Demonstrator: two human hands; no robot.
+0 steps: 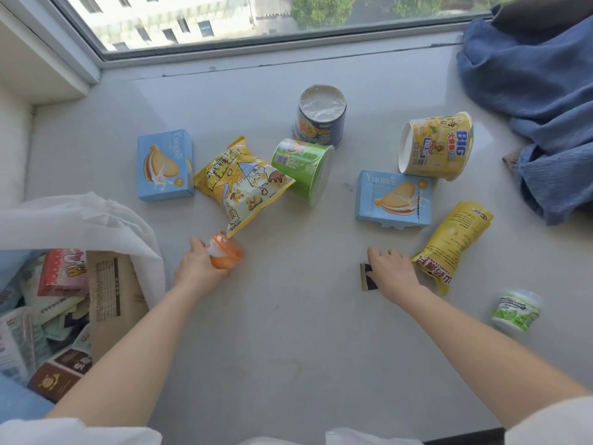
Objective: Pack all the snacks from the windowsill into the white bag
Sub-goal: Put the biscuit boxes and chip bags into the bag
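Observation:
My left hand (199,264) grips a small orange jelly cup (226,252) on the windowsill (288,316), just right of the white bag (96,220). My right hand (393,271) rests on a small dark snack packet (367,277), fingers curled over it. Beside that hand lies a yellow pouch (452,242). Farther back lie two blue biscuit boxes (165,165) (393,199), a yellow popcorn bag (240,184), a green cup (305,170), a blue cup (321,117) and a yellow tub (436,146). A small green-and-white cup (516,309) sits at the right.
The white bag stands open at the lower left and holds several packets and boxes (61,303). Blue cloth (539,107) is heaped at the right end of the sill. The window frame (256,49) runs along the back.

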